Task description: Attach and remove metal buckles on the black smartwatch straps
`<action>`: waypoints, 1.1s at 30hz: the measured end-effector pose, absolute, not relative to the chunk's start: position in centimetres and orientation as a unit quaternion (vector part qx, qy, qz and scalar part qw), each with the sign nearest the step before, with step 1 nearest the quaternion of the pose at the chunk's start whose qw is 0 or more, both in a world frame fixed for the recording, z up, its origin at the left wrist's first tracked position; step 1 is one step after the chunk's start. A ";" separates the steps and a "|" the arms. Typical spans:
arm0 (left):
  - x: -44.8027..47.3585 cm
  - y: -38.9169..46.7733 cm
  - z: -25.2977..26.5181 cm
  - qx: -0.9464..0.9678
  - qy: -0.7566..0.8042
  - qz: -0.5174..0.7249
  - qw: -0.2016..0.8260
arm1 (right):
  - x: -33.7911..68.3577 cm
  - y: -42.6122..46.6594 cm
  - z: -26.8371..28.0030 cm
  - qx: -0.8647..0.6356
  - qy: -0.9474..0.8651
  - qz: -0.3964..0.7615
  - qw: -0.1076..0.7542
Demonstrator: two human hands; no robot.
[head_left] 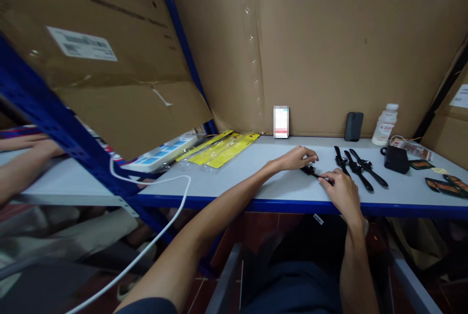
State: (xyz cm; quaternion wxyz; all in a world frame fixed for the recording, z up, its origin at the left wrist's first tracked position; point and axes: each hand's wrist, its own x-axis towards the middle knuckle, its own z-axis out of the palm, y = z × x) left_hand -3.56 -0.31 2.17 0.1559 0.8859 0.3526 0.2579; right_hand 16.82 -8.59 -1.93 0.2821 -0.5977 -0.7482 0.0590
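Near the front of the grey table, a black spokeshave (310, 170) lies between my two hands. My right hand (341, 188) grips its near handle between thumb and fingers. Over its middle and far end, my left hand (298, 158) is curled, with fingertips at the small metal parts; the far handle is mostly hidden beneath it. Just right of my hands lie three more black spokeshaves, the nearest one (341, 159) partly behind my right hand, then a middle one (360, 171) and a right one (370, 169).
Yellow packaging cards (219, 153) and a white power strip (164, 153) lie left. A phone (281, 123), dark case (353, 127) and bottle (385, 126) stand along the cardboard wall (310, 50). A black box (396, 159) sits right. Another person's arm (29, 163) rests beyond the blue post.
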 end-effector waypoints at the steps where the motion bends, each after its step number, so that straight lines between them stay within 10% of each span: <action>1: -3.5 -0.4 2.1 0.890 0.344 0.257 0.155 | 16.8 -8.6 -1.9 -0.598 -0.748 0.059 0.281; 18: -3.2 -0.5 2.5 0.824 0.380 0.299 0.296 | 16.8 -8.6 -1.9 -0.594 -0.748 0.066 0.289; 33: -3.1 -0.5 1.7 0.861 0.431 0.257 0.083 | 16.9 -8.5 -2.1 -0.592 -0.750 0.059 0.289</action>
